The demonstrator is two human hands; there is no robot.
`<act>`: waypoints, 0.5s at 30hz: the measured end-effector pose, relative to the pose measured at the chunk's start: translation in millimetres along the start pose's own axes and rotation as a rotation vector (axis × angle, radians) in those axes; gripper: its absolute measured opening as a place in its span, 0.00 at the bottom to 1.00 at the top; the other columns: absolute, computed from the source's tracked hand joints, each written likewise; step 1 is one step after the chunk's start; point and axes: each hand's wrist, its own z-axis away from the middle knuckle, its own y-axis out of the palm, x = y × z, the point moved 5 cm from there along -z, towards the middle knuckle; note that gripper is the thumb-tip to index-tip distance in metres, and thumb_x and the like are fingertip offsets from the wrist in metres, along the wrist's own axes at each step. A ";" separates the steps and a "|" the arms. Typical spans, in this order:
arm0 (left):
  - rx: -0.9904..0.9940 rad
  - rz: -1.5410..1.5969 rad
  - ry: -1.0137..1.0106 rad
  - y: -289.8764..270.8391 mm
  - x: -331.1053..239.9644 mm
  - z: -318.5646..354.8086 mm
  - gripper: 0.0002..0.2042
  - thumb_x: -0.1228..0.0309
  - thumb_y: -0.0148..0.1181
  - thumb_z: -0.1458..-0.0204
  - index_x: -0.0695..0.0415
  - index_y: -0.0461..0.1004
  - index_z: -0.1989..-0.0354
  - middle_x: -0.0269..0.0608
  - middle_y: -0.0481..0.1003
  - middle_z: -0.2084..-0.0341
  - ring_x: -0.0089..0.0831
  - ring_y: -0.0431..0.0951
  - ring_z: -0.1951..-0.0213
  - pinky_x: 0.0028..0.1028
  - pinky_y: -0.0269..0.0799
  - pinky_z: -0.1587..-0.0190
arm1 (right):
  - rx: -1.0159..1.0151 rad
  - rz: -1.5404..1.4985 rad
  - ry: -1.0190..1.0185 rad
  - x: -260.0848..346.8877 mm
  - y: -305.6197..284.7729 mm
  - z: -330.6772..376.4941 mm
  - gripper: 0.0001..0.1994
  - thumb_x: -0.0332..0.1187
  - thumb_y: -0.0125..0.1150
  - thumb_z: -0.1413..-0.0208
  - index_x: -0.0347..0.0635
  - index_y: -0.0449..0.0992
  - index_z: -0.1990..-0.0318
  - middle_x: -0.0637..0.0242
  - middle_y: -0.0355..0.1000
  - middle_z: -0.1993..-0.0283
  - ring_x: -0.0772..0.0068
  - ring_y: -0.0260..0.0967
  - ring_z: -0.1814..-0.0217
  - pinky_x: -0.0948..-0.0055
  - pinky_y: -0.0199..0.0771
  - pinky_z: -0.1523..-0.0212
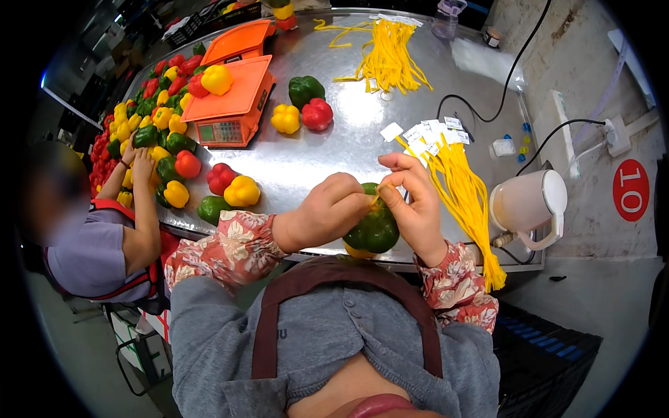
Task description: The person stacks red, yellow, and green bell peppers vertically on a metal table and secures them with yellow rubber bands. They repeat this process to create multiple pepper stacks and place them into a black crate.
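My left hand (327, 209) and my right hand (412, 202) hold a green bell pepper (376, 230) between them, close to my chest at the near edge of the steel table (327, 157). Under it a yellow pepper (359, 252) peeks out. The fingertips of both hands pinch at the green pepper's stem, where a bit of yellow strap shows. A bundle of yellow tag straps (463, 188) with white labels lies just right of my right hand.
An orange scale (233, 104) carries a yellow and a red pepper. Loose red, yellow and green peppers lie around it. Another person (104, 237) works at the left with a pepper pile. A second strap bundle (387, 59) lies far back; a white kettle (526, 205) stands right.
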 end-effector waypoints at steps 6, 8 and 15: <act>0.039 0.013 -0.024 -3.7 1.0 -4.0 0.08 0.79 0.59 0.62 0.61 0.70 0.71 0.38 0.65 0.79 0.34 0.68 0.76 0.27 0.65 0.73 | 0.112 -0.131 0.198 -25.4 5.8 12.3 0.04 0.27 0.57 0.52 0.37 0.69 0.73 0.58 0.65 0.54 0.62 0.62 0.49 0.70 0.59 0.48; 0.139 0.129 -0.219 -5.5 3.7 -11.5 0.07 0.80 0.59 0.59 0.62 0.71 0.70 0.36 0.67 0.80 0.28 0.68 0.77 0.23 0.64 0.73 | 0.033 -0.091 0.165 -24.1 1.4 13.6 0.04 0.28 0.58 0.53 0.38 0.70 0.72 0.58 0.66 0.55 0.61 0.62 0.50 0.69 0.59 0.49; 0.578 1.073 -1.168 11.3 21.4 -1.7 0.08 0.69 0.54 0.47 0.62 0.71 0.70 0.28 0.69 0.76 0.15 0.67 0.72 0.17 0.63 0.69 | 0.189 0.483 -0.265 26.8 2.1 11.7 0.09 0.31 0.61 0.60 0.40 0.69 0.73 0.64 0.66 0.67 0.61 0.63 0.61 0.64 0.59 0.57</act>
